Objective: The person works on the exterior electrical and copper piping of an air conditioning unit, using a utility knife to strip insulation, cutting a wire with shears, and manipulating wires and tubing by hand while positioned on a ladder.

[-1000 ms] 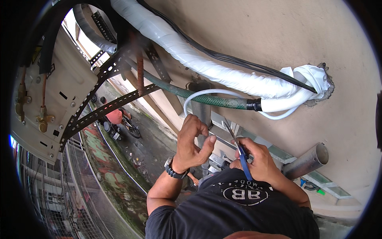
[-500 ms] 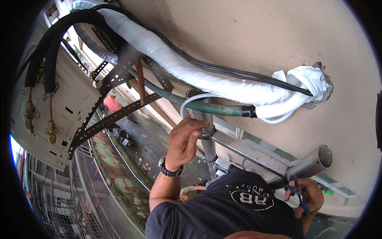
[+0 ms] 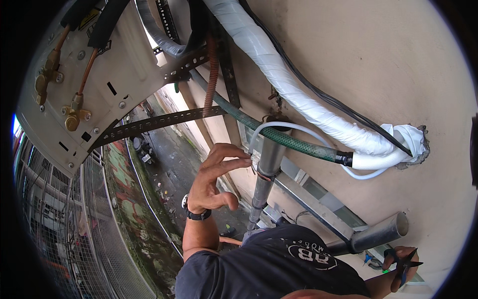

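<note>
My left hand [image 3: 211, 179], a watch on its wrist, is raised in mid-view with its thumb spread from its fingers. Its fingertips are right by the lower end of a thin pale-grey cable [image 3: 294, 126]; whether they touch it I cannot tell. The cable loops over a green braided hose [image 3: 298, 144], which black tape joins to a white ribbed hose [image 3: 376, 161]. At the lower right my right hand [image 3: 411, 266] holds a pair of scissors [image 3: 402, 266], its dark blades apart. Some of that hand's fingers are hidden behind the scissors.
White-wrapped piping [image 3: 303, 94] and black cables [image 3: 318, 89] run to a hole in the beige wall [image 3: 398, 65]. An outdoor unit [image 3: 129, 70] stands at left on a perforated metal bracket [image 3: 164, 121]. Steel pipes [image 3: 381, 233] stand close by; a street [image 3: 169, 164] lies far below.
My view has shifted, so the unit and piping sit differently. My left thumb has moved away from its fingers. The scissors have turned, and their blades now show apart.
</note>
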`<action>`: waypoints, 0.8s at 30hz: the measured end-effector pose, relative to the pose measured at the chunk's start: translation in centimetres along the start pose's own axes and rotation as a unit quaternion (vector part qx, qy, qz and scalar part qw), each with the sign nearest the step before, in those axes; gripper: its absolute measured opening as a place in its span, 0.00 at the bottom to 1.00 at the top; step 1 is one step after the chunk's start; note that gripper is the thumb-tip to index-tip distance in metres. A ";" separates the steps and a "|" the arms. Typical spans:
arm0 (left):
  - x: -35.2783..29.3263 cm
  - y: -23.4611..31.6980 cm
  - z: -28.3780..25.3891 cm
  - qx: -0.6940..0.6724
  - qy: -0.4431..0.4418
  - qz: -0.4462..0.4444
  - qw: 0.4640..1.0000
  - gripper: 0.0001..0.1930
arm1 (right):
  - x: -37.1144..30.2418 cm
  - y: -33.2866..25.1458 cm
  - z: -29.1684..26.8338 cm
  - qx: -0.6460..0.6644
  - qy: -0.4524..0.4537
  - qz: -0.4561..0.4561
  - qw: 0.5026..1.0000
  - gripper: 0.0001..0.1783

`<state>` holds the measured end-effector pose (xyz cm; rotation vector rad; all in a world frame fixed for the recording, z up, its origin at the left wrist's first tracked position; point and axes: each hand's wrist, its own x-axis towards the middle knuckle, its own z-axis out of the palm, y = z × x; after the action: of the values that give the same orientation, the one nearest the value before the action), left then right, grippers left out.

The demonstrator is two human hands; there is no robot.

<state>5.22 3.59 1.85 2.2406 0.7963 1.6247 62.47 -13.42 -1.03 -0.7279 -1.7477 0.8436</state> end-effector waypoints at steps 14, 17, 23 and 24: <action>6.6 -5.9 -8.1 0.137 0.073 -0.251 0.955 0.17 | 13.3 -7.8 11.0 -0.318 0.108 -0.044 0.941 0.32; 8.5 -6.8 -7.6 0.040 0.027 -0.231 0.972 0.22 | 15.1 -9.0 14.4 -0.362 0.177 -0.053 0.914 0.34; 10.4 -7.7 -5.4 -0.311 0.037 -0.236 0.920 0.27 | 21.4 -10.6 12.0 -0.272 -0.086 0.027 0.958 0.46; 10.5 -8.3 -5.1 -0.374 0.031 -0.222 0.900 0.27 | 23.3 -11.2 12.6 -0.262 -0.152 0.050 0.952 0.45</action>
<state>0.50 15.81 7.65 1.3607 0.5098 1.4396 42.61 -3.79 17.45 -1.0859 -2.2669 0.5753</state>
